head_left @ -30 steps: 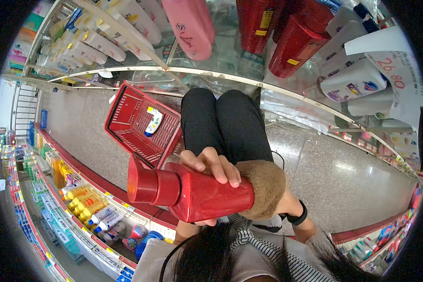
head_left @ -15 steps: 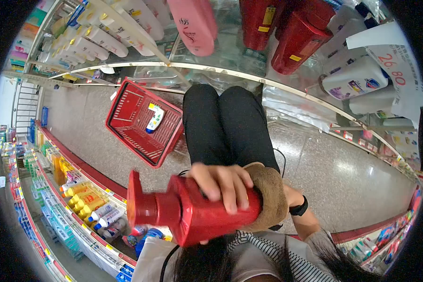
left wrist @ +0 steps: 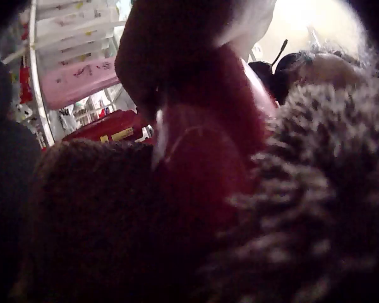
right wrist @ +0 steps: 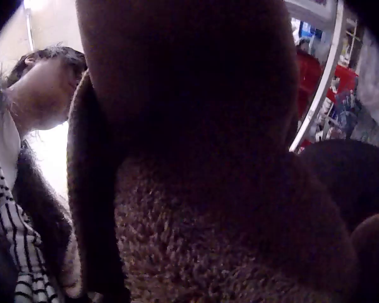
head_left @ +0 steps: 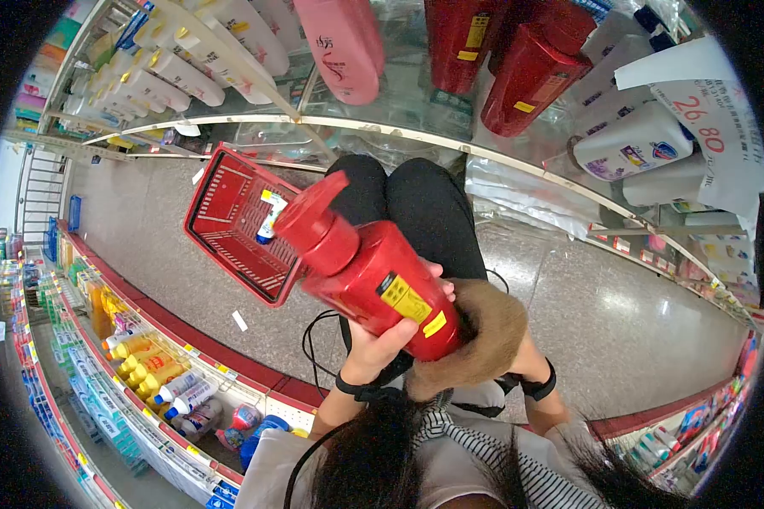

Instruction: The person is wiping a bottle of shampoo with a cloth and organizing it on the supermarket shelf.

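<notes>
One white scrap (head_left: 239,321) lay on the floor (head_left: 157,229) at left of centre, showing where the pump head had covered that patch half a second earlier. The single red plastic slotted basket (head_left: 229,270) beyond it, with one small white blue-capped bottle (head_left: 267,219) inside, lay as before, though partly overlapped. The change was at the centre: the one glossy red plastic pump bottle (head_left: 369,271), which had pointed left across the frame, now slanted toward the upper left and showed two yellow labels (head_left: 407,304). The left hand (head_left: 373,343), earlier across its upper side, now gripped it from below left, thumb on the near face and fingers (head_left: 439,282) visible at the far edge. One brown fuzzy cloth piece (head_left: 484,335) wrapped its base at right of centre, hiding the right hand, so its fingers could not be told. One black strap circled each wrist.

Along the upper shelf (head_left: 399,136), left to right, stood white bottles (head_left: 157,89) too crowded to count, one pink bottle (head_left: 341,51), at least two dark red bottles (head_left: 535,81), and one paper sign (head_left: 705,119) reading 26.80.
</notes>
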Demonstrator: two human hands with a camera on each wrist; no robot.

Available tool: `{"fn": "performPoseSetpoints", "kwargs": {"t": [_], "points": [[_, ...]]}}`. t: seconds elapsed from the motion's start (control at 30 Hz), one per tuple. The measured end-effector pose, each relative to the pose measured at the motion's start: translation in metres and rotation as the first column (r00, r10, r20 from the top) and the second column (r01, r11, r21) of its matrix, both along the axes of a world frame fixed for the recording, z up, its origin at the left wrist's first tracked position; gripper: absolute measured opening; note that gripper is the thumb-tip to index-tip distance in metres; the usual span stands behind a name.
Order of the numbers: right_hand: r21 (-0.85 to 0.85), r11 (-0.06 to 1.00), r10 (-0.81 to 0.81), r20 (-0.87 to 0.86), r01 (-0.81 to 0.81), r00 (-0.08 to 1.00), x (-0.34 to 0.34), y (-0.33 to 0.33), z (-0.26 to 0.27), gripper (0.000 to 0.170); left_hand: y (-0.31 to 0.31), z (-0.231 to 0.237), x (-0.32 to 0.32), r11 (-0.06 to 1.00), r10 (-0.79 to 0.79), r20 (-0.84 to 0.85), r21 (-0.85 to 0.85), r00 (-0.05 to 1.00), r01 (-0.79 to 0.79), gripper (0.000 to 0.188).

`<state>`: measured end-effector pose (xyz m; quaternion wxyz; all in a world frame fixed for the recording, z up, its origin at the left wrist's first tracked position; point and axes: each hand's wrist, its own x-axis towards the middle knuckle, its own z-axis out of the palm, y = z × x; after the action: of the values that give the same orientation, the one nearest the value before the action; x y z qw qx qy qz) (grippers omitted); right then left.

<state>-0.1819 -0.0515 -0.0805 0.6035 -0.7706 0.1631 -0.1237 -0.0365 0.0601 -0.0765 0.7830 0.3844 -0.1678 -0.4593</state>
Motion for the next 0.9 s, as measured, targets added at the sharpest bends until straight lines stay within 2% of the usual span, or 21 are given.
{"fn": "performPoseSetpoints", "kwargs": {"t": [0.07,0.1,0.13,0.17,0.2,0.27,0.3,0.33,0.4,0.43,0.47,0.53,0.57,0.63,0.67,0.7,0.73,0.77,0.83,0.9], "points": [[0.107,0.993,-0.061,0.202,0.04,0.977,0.005,-0.008,0.007,0.056,0.005,-0.004,0.005,1.0,-0.004,0.022,-0.027,1.0,0.004,0.068],[0.163,0.985,-0.1,0.298,0.053,0.949,0.006,-0.009,0.008,0.051,0.007,-0.011,0.013,0.988,-0.055,0.107,-0.137,0.993,0.069,0.063],[0.201,0.977,-0.137,0.319,0.074,0.938,0.004,-0.011,0.009,0.051,0.01,-0.013,0.019,0.96,-0.098,0.199,-0.239,0.975,0.145,0.061],[0.231,0.967,-0.181,0.317,0.11,0.931,0.002,-0.012,0.012,0.052,0.016,-0.013,0.021,0.962,-0.141,0.132,-0.214,0.981,0.167,0.064],[0.247,0.959,-0.213,0.312,0.137,0.926,0.0,-0.011,0.012,0.052,0.02,-0.011,0.022,0.962,-0.142,0.134,-0.215,0.981,0.169,0.064],[0.238,0.95,-0.264,0.266,0.202,0.927,-0.005,-0.01,0.013,0.052,0.027,-0.009,0.027,0.962,-0.256,0.128,-0.066,0.958,0.266,0.068],[0.211,0.951,-0.274,0.24,0.225,0.931,-0.003,-0.007,0.012,0.052,0.021,-0.014,0.035,0.94,-0.281,0.382,-0.075,0.88,0.333,0.07],[0.176,0.954,-0.279,0.214,0.244,0.936,0.001,-0.003,0.009,0.052,0.022,-0.005,0.038,0.933,-0.348,0.483,0.095,0.804,0.347,0.071],[0.093,0.957,-0.286,0.17,0.274,0.943,0.01,0.006,0.004,0.053,0.007,-0.013,0.03,0.975,-0.097,0.704,-0.074,0.703,0.209,0.075],[0.077,0.957,-0.288,0.161,0.279,0.944,0.013,0.007,0.004,0.053,0.005,-0.004,0.037,0.943,-0.245,0.82,0.078,0.517,0.323,0.08],[0.059,0.956,-0.294,0.148,0.289,0.944,0.016,0.011,0.002,0.053,0.021,-0.018,0.032,0.948,-0.27,0.848,0.151,0.456,0.28,0.085],[0.05,0.957,-0.289,0.141,0.285,0.947,0.018,0.013,0.002,0.054,0.042,-0.062,0.016,0.915,-0.38,0.787,0.244,0.485,0.321,0.092],[0.053,0.959,-0.284,0.138,0.279,0.949,0.017,0.014,0.002,0.054,0.041,-0.065,0.024,0.915,-0.38,0.787,0.244,0.486,0.321,0.092],[0.071,0.965,-0.259,0.135,0.251,0.956,0.013,0.014,0.003,0.054,0.038,-0.067,0.042,0.767,-0.49,0.815,0.233,0.311,0.598,0.085],[0.084,0.97,-0.238,0.138,0.228,0.961,0.011,0.014,0.003,0.054,0.037,-0.067,0.043,0.723,-0.516,0.809,0.235,0.281,0.65,0.085],[0.104,0.973,-0.219,0.144,0.205,0.965,0.025,0.011,0.026,0.054,0.036,-0.067,0.043,0.706,-0.53,0.803,0.238,0.274,0.667,0.084],[0.131,0.977,-0.189,0.154,0.17,0.97,0.021,0.011,0.026,0.055,0.036,-0.066,0.042,0.683,-0.546,0.795,0.241,0.263,0.69,0.084],[0.161,0.981,-0.132,0.164,0.106,0.977,0.002,0.016,0.005,0.055,0.035,-0.066,0.043,0.667,-0.559,0.788,0.242,0.259,0.704,0.083],[0.222,0.975,-0.06,0.176,0.019,0.983,-0.009,0.014,-0.003,0.055,0.037,-0.067,0.042,0.651,-0.575,0.776,0.241,0.26,0.72,0.083],[0.309,0.941,0.074,0.211,-0.139,0.975,-0.02,0.01,0.0,0.056,0.04,-0.066,0.04,0.639,-0.587,0.765,0.239,0.263,0.731,0.082]]}}
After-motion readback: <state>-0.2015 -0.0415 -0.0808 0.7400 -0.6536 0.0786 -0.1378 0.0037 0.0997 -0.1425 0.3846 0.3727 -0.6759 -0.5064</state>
